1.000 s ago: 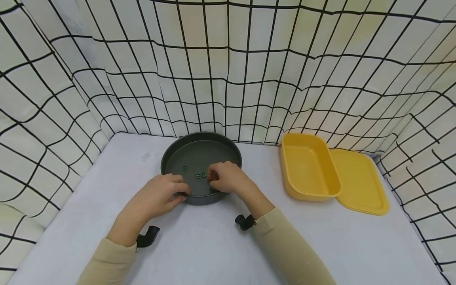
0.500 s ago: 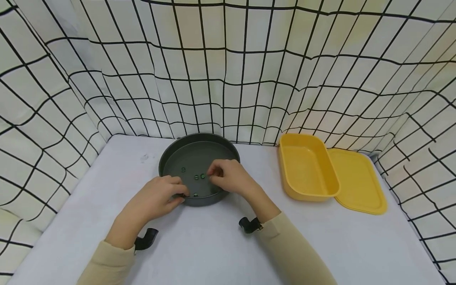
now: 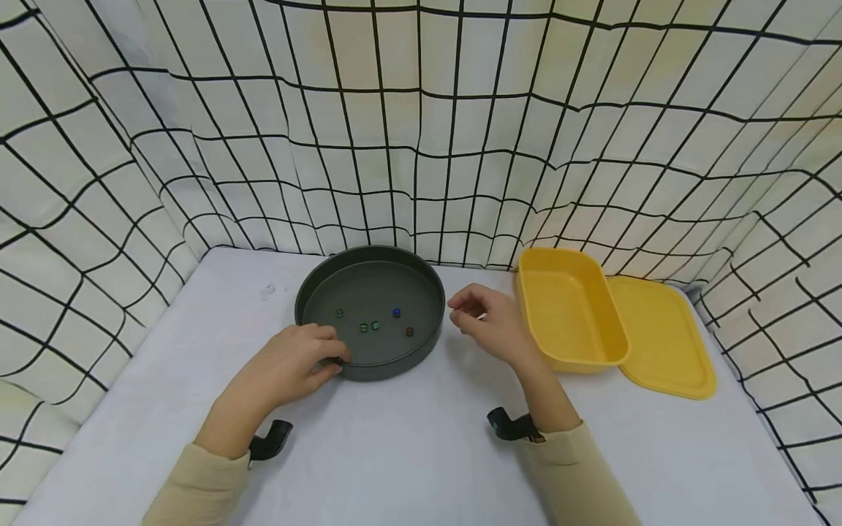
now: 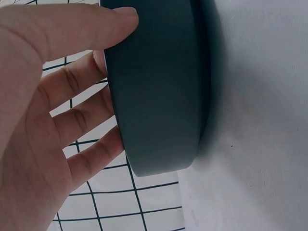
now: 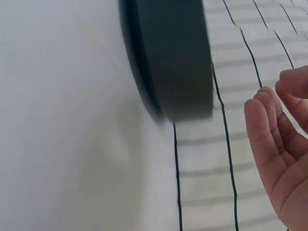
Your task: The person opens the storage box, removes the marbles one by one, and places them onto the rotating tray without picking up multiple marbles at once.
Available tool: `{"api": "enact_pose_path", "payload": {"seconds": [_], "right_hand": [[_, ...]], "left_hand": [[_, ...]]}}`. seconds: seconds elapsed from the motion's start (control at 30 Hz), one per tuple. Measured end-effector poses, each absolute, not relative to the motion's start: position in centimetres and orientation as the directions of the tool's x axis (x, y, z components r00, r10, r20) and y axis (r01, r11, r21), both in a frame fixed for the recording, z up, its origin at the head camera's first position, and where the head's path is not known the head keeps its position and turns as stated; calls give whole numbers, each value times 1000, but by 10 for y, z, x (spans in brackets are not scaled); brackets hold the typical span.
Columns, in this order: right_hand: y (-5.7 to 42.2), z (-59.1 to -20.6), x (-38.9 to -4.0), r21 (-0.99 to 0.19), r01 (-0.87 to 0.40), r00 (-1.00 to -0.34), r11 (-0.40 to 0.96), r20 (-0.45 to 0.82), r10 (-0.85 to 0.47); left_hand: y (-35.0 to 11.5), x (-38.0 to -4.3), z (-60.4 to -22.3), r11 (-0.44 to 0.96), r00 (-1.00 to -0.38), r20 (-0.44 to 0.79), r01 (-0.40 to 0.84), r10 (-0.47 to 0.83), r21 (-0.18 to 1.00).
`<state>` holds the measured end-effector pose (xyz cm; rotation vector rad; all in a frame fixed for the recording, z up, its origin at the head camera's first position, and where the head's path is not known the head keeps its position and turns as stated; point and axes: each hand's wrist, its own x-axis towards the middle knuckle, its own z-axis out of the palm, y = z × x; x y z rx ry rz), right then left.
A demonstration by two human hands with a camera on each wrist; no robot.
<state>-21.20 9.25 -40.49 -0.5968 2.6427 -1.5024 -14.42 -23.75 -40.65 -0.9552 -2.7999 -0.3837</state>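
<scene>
A dark green round pan (image 3: 368, 292) sits on the table. Inside lie green marbles (image 3: 375, 325), a blue marble (image 3: 397, 313) and a reddish-brown marble (image 3: 410, 332). My left hand (image 3: 302, 361) grips the pan's near-left rim; in the left wrist view its thumb lies on the outer wall (image 4: 154, 96) and the other fingers reach over the rim. Just right of the pan, my right hand (image 3: 493, 321) hovers with thumb and index fingertip close together. In the right wrist view the other fingers (image 5: 257, 118) are extended; I cannot tell whether a marble is pinched there.
To the right of my right hand stands a yellow plastic container (image 3: 572, 314). Its yellow lid (image 3: 667, 336) lies flat beyond it. A white sheet with a black grid (image 3: 434, 168) walls off the back and both sides of the white table (image 3: 395, 453).
My right hand has left the pan and moved right, uncovering the blue and reddish-brown marbles. A green marble seen near the front rim half a second ago no longer shows. The left hand stays put.
</scene>
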Motion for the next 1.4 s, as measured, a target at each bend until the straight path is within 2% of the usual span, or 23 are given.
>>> {"api": "enact_pose_path", "payload": {"seconds": [0.3, 0.5, 0.7, 0.93, 1.4], "right_hand": [[144, -399, -214, -896, -169, -967, 410, 71, -243], [170, -404, -219, -919, -130, -971, 372, 42, -237], [193, -407, -220, -905, -107, -982, 412, 31, -185], [218, -412, -220, -844, -71, -989, 531, -7, -145], [229, -420, -222, -755, 27, -983, 655, -139, -120]], "left_hand": [[-238, -143, -406, 763, -786, 225, 616, 576, 195], [-238, -143, -406, 764, -784, 228, 617, 577, 188], [-237, -143, -407, 760, -782, 232, 620, 579, 192], [-235, -144, -407, 760, -781, 233, 621, 580, 188], [-237, -145, -407, 759, -781, 236, 621, 578, 196]]}}
